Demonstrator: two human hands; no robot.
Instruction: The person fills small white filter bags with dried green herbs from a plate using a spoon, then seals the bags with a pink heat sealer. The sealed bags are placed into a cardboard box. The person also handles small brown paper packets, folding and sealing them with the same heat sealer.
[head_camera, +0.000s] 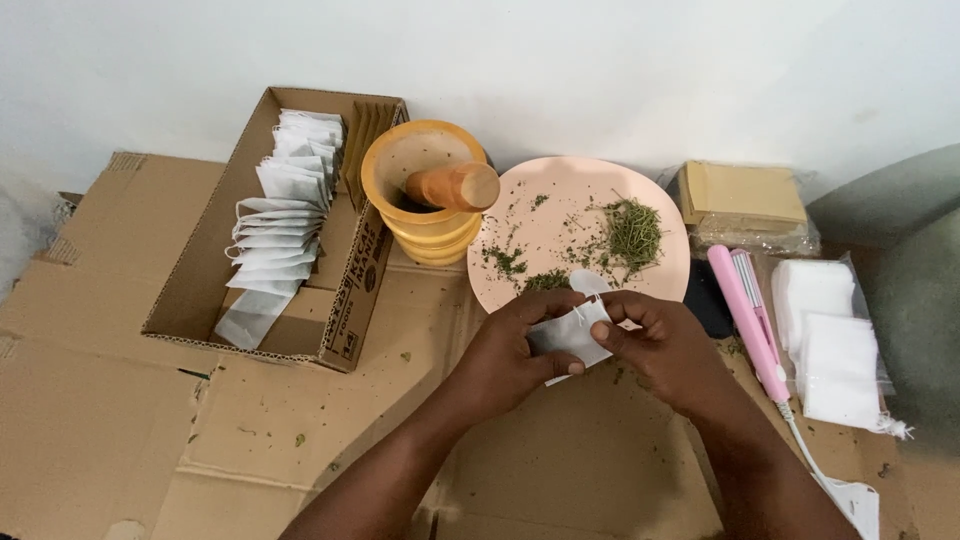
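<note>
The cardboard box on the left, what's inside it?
The cardboard box holds a row of white paper sachets leaning together. Whatever lies beneath them is hidden.

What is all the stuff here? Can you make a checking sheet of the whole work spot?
Surface: flattened brown cardboard, with green crumbs scattered on it.
Job's things: small white paper bag; pink plate with dried green herbs.
Clutter: cardboard box with a row of white bags; yellow mortar with a wooden pestle; pink sealing tool; packs of white bags; tan packet.
Grippers: left hand and right hand both pinch the small white paper bag.
Cables: white cord runs from the pink sealing tool.
Surroundings: white wall; grey cushion at the right.
</note>
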